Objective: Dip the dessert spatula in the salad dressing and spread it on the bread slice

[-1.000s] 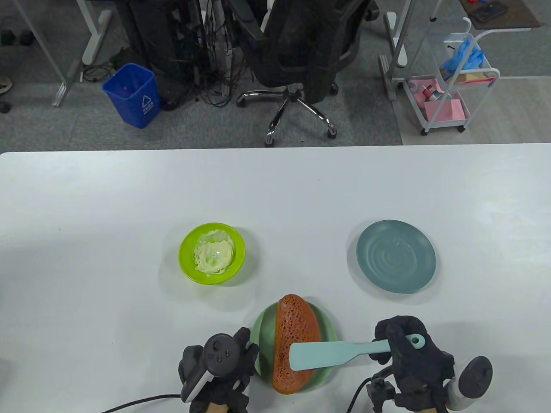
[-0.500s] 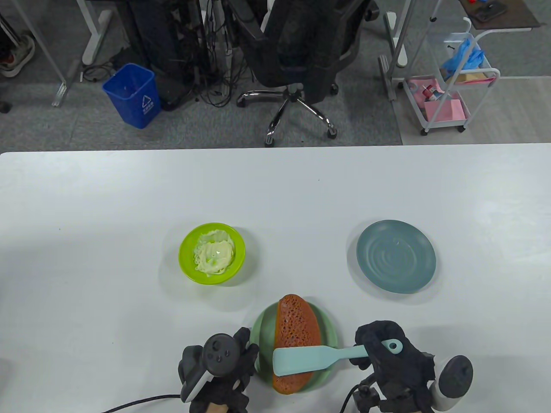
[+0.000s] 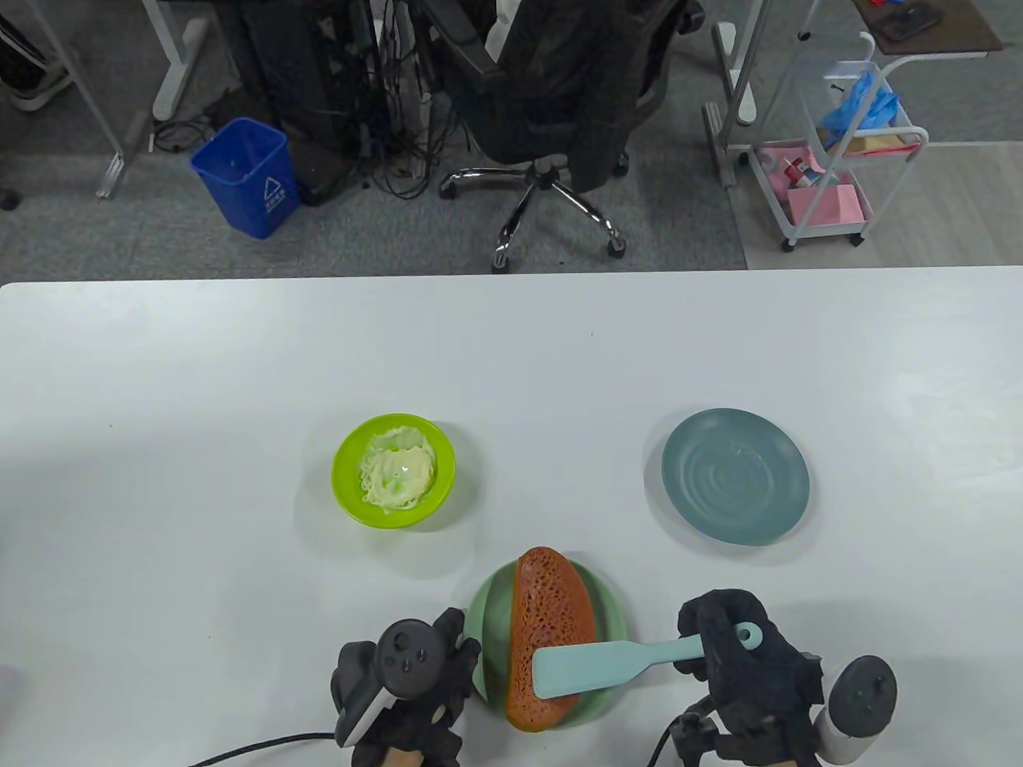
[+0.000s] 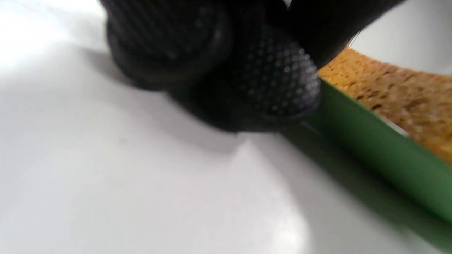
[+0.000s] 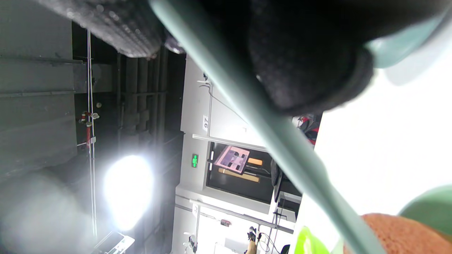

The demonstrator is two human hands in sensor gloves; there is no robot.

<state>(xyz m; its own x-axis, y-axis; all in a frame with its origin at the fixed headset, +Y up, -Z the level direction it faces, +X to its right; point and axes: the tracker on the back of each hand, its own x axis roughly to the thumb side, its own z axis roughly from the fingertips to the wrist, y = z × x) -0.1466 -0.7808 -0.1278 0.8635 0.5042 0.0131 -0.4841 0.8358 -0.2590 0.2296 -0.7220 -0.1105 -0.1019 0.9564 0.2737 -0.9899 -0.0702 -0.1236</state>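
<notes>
A brown, porous bread slice (image 3: 551, 619) lies on a pale green plate (image 3: 611, 603) near the table's front edge. My right hand (image 3: 719, 643) grips the handle of the teal dessert spatula (image 3: 587, 669), whose flat blade lies across the near part of the bread. In the right wrist view the handle (image 5: 268, 127) runs under my gloved fingers (image 5: 310, 56) toward the bread (image 5: 399, 233). My left hand (image 3: 451, 651) sits at the plate's left rim; in the left wrist view a fingertip (image 4: 275, 81) touches that rim (image 4: 370, 151). The lime green bowl (image 3: 345, 487) of pale salad dressing (image 3: 397, 471) stands back left.
A blue-grey plate (image 3: 735, 476) stands at the right, behind my right hand. The white table (image 3: 511, 359) stretches back to an office chair (image 3: 559, 104), a blue bin (image 3: 244, 176) and a cart (image 3: 839, 160) on the floor beyond.
My right hand swept the spatula blade left across the bread, then back to the right, near where it began. The left hand, bread and plates stayed put.
</notes>
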